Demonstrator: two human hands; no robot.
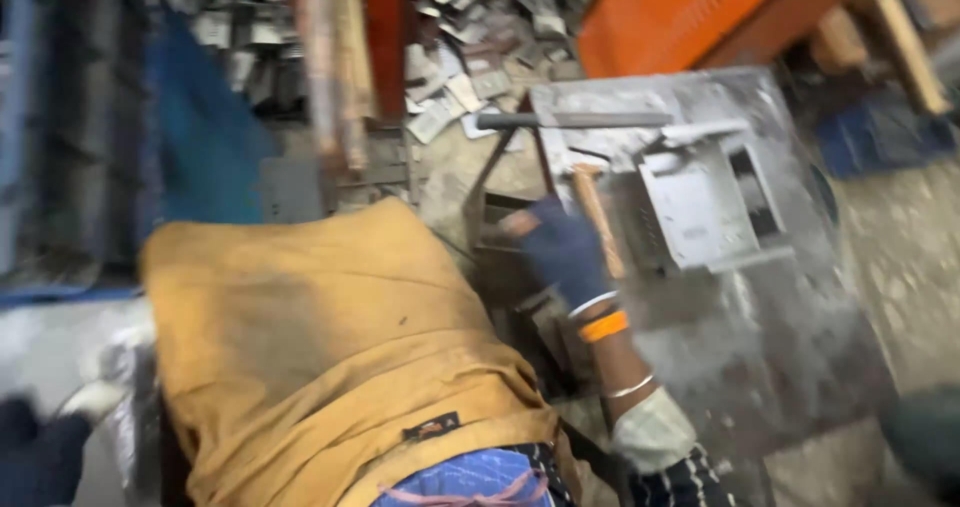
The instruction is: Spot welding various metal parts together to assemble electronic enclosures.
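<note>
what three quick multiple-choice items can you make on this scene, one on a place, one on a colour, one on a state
1. Where does the grey metal box lie?
A. on the steel plate
B. on the yellow cloth
C. on the orange panel

2. What colour is the glove on the hand at the hammer?
A. red
B. dark blue
C. white

3. How is the hammer?
A. lying loose on the floor
B. gripped by its wooden handle
C. hung on a wall

Answers: 1 A, the box sits on the plate; 2 B, the glove is dark blue; 3 B, gloved fingers wrap the handle.
</note>
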